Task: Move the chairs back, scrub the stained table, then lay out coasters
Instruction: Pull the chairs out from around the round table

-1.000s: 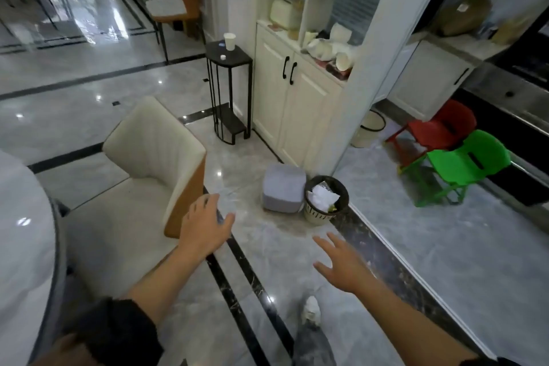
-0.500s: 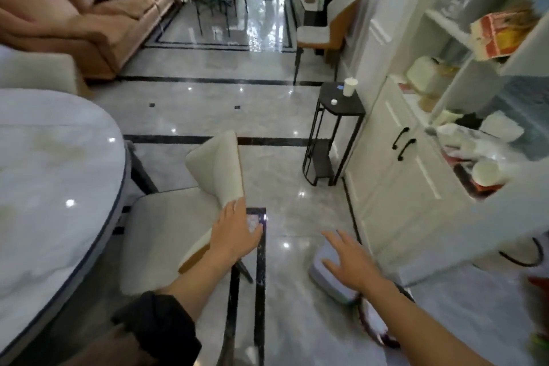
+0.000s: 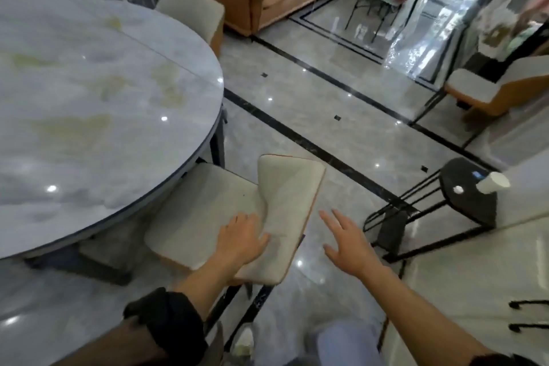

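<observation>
Marble floor [image 3: 297, 77]; left grip [image 3: 240, 242] touches chair [image 3: 202, 202] (backrest [image 3: 288, 187]).

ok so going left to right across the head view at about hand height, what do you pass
stained round table → cream chair → right hand → black side table → paper cup

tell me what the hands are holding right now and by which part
Nothing is clearly gripped. The left hand lies flat on the cream padded chair, where seat meets backrest, thumb against the backrest; the right hand hangs open in the air.
</observation>
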